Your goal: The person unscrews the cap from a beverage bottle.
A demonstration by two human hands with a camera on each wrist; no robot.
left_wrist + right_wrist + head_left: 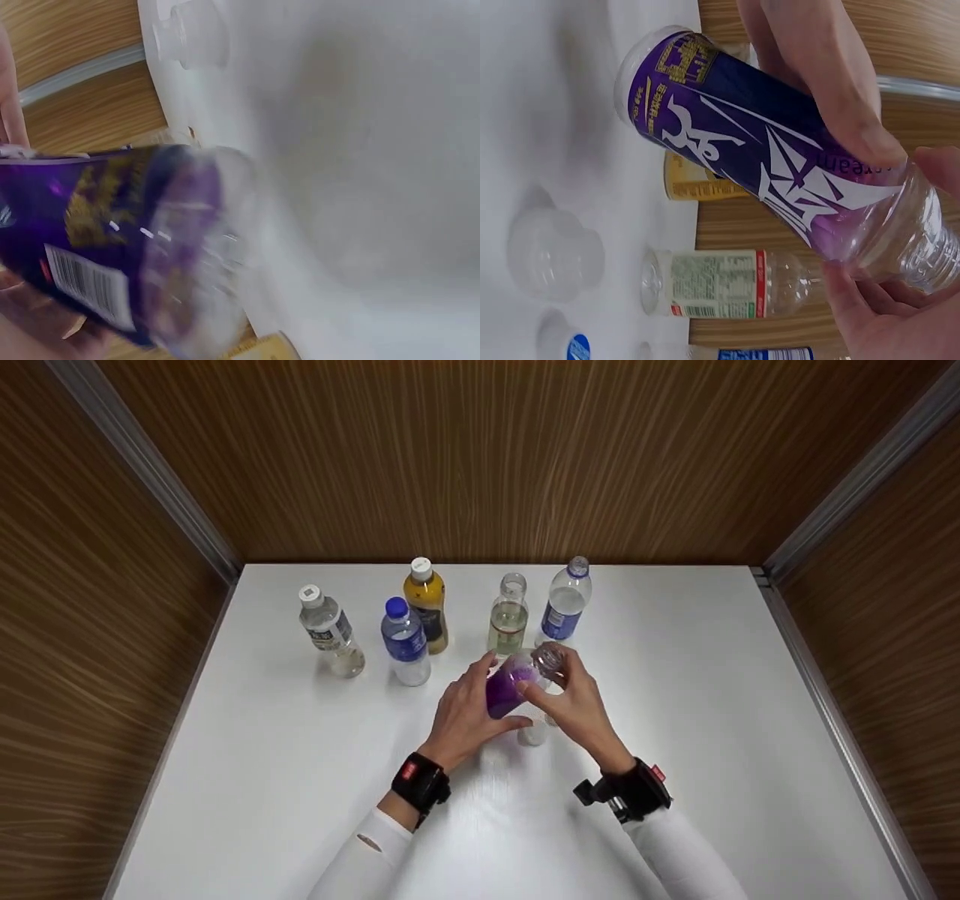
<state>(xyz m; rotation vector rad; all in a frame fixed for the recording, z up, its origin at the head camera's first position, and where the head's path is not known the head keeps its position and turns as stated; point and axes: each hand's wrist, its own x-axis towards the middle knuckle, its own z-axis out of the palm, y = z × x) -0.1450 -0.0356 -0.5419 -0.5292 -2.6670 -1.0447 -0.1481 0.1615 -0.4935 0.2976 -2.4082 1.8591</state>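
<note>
A clear bottle with a purple label [504, 691] is held tilted above the white table, its uncapped mouth toward the upper right in the head view. My left hand [465, 712] grips its body, fingers and thumb on opposite sides. With thumb and fingers, my right hand [581, 712] holds the bottle near its shoulder and neck. The right wrist view shows the label [727, 142] with white lettering and a figure; the left wrist view shows the blurred clear base [210, 255]. Below the bottle, a small translucent white piece [555, 255] sits on the table, its kind unclear.
Behind my hands stand an uncapped pale-green bottle [508, 622] and an uncapped blue-labelled bottle [562, 607]. Leftward are a blue-capped bottle [406, 649], a yellow drink bottle [427, 600] and a white-capped bottle [330, 634]. Wood-grain panels [480, 457] enclose the table.
</note>
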